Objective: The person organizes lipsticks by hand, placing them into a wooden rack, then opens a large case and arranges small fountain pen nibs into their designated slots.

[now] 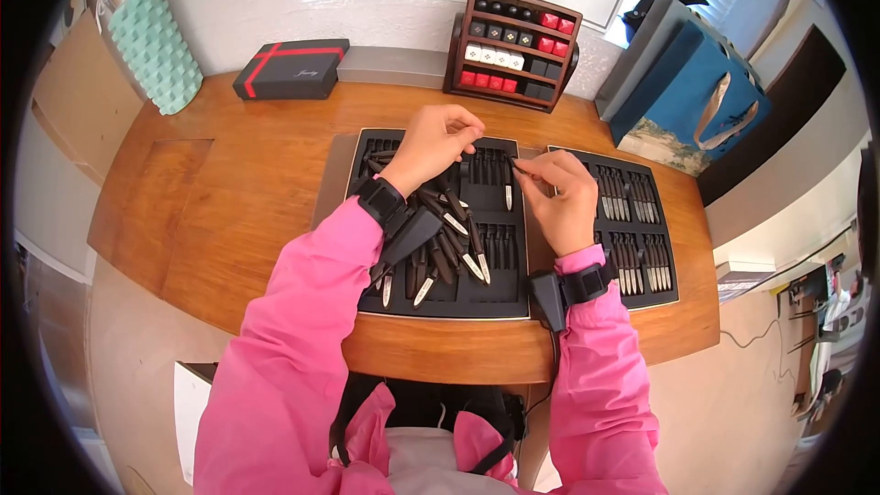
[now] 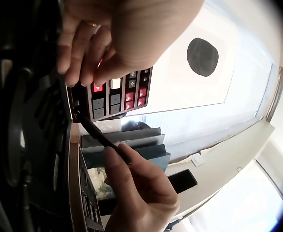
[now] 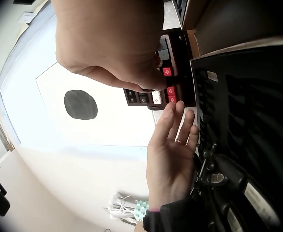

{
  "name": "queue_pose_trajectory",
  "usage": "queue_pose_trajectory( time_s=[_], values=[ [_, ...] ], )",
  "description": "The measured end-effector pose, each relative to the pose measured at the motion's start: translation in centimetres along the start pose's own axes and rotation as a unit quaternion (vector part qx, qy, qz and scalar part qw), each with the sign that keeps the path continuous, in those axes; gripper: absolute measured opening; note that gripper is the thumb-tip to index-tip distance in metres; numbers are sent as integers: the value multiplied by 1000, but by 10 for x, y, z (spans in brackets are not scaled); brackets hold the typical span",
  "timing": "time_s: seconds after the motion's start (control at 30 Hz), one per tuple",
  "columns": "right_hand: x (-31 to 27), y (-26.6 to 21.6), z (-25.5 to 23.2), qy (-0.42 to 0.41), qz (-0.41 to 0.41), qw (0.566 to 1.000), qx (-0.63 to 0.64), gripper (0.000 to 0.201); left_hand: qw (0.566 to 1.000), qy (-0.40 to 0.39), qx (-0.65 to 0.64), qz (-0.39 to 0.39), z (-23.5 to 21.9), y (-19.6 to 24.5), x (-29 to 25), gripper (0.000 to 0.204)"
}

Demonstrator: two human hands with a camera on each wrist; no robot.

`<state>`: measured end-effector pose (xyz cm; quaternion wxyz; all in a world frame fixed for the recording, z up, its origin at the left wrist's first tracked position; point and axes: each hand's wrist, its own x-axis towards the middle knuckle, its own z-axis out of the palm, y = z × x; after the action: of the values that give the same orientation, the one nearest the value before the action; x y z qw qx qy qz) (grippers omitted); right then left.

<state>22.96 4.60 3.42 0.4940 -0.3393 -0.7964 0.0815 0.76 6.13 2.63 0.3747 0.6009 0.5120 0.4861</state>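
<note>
My right hand (image 1: pixel 559 197) pinches a slim black pen-like stick (image 2: pixel 100 134) between thumb and forefinger, at the right edge of a black slotted tray (image 1: pixel 472 302). To its left, my left hand (image 1: pixel 431 147) hovers over the tray's upper part; the right wrist view shows its fingers (image 3: pixel 163 126) loosely extended, holding nothing. A jumbled heap of black sticks with pale pointed ends (image 1: pixel 449 252) covers the tray's left half. Several more stand in its right-hand slots, and one pale tip (image 1: pixel 509 199) shows just below my right fingers.
A second slotted tray (image 1: pixel 632 231), filled with neat rows, lies to the right. Behind stand a wooden rack (image 1: pixel 513 46) of small cubes, a dark box with red ribbon (image 1: pixel 291 70) and a blue paper bag (image 1: pixel 683 82). A green textured vase-like container (image 1: pixel 156 46) is far left.
</note>
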Motion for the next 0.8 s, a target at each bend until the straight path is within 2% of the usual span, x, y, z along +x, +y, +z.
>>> queue_pose_trajectory(
  time_s=[0.07,0.27,0.57,0.77,0.8],
  values=[
    [0,-1,-1,-29,-26,999,-21,14,1000,-2,1,0,0,-1,0,16],
    [-1,-1,-2,-108,-16,993,-40,15,1000,-12,15,4,0,-1,0,16],
    [-3,11,2,-145,-55,987,-32,12,999,-4,40,13,1,-1,0,14],
    [-4,12,3,-169,-40,984,-36,10,999,-10,46,23,2,-5,1,14],
    [-4,12,3,-170,-40,984,-35,10,997,-10,64,47,2,-6,1,15]
  ],
)
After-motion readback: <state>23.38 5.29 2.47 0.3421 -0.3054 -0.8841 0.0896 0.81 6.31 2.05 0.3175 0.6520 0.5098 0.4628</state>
